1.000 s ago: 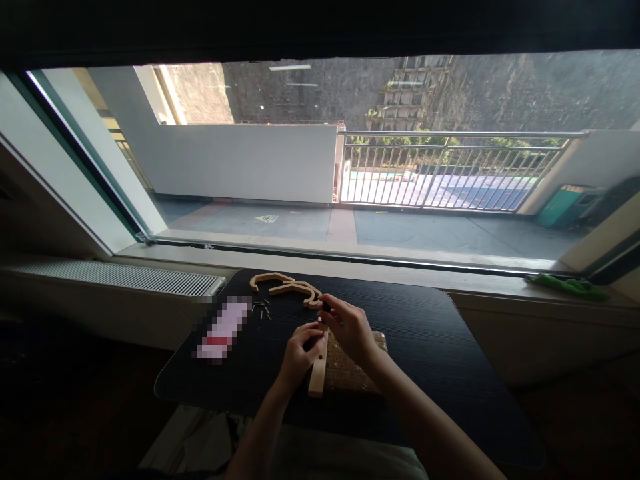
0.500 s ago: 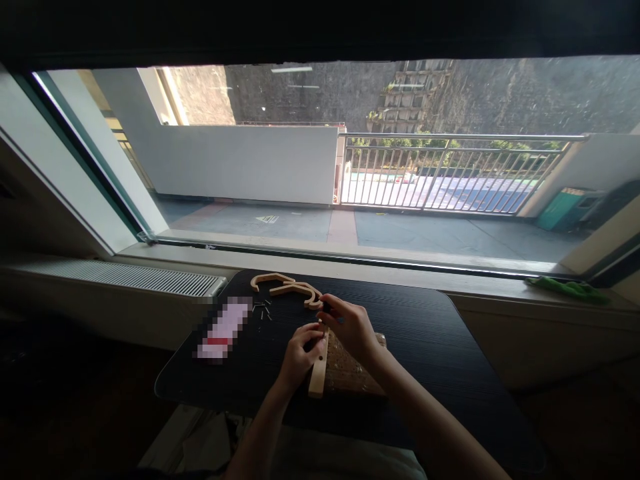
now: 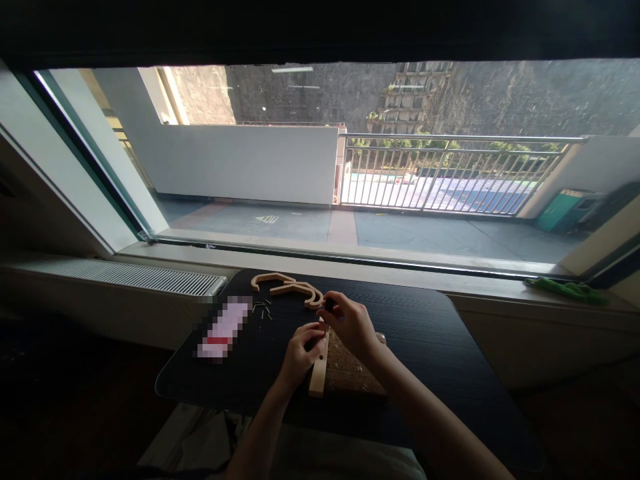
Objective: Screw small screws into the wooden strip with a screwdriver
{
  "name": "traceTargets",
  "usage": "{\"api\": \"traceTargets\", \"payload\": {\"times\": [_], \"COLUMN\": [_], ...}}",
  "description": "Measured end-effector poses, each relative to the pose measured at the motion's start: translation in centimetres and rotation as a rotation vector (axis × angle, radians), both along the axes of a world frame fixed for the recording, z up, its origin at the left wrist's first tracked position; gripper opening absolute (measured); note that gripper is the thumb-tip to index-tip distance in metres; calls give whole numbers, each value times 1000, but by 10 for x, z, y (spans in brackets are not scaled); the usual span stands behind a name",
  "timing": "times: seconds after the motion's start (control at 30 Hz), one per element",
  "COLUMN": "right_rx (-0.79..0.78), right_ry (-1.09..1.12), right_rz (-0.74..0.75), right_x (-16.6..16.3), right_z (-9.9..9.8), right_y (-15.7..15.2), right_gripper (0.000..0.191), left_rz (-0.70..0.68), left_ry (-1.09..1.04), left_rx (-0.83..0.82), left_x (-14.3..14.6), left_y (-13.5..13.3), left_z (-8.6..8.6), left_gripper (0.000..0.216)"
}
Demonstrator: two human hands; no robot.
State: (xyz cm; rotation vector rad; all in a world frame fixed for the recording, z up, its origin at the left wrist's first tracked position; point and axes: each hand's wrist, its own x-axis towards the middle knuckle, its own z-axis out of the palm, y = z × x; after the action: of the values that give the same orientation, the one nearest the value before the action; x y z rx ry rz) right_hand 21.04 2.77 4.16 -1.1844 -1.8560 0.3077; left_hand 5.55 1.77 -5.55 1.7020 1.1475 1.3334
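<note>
My left hand (image 3: pixel 299 352) is closed round the upper part of a pale wooden strip (image 3: pixel 318 373) that stands on edge on the black table (image 3: pixel 440 347). My right hand (image 3: pixel 349 323) is curled over the strip's far end, pinching a small dark tool (image 3: pixel 327 306) whose shape I cannot make out. A speckled brown board (image 3: pixel 350 373) lies flat under my right wrist, against the strip. Curved wooden pieces (image 3: pixel 287 288) lie just beyond the hands.
Several small dark screws (image 3: pixel 262 309) are scattered left of the hands, beside a pink blurred packet (image 3: pixel 223 328). A radiator grille (image 3: pixel 120 275) runs along the window sill at left. A green cloth (image 3: pixel 567 287) lies on the sill at right.
Both hands stay on the strip. My right hand has shifted slightly up and its fingers have turned a little round the dark tool.
</note>
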Motion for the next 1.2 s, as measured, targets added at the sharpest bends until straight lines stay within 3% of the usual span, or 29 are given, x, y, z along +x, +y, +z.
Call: {"api": "traceTargets", "payload": {"times": [0.53,0.73,1.03,1.2], "right_rx": [-134,-236,-182,-199], "right_ry": [-81,-211,-324,-312], "right_rz": [-3,79,172,279], "right_x": [0,0,5,5], "right_z": [19,26,39,46], "right_y": [0,1,2,2], "right_gripper": [17,19,8,24], "left_rz": [-1,-4,-5,5], "left_ry": [28,25,49,75], "left_rx": [-25,-26,-9,4], "left_x": [-1,-1,-1,-1], "left_y": [0,0,1,0], "left_z": [-1,-3,-3,-1], "left_gripper": [14,15,14,14]}}
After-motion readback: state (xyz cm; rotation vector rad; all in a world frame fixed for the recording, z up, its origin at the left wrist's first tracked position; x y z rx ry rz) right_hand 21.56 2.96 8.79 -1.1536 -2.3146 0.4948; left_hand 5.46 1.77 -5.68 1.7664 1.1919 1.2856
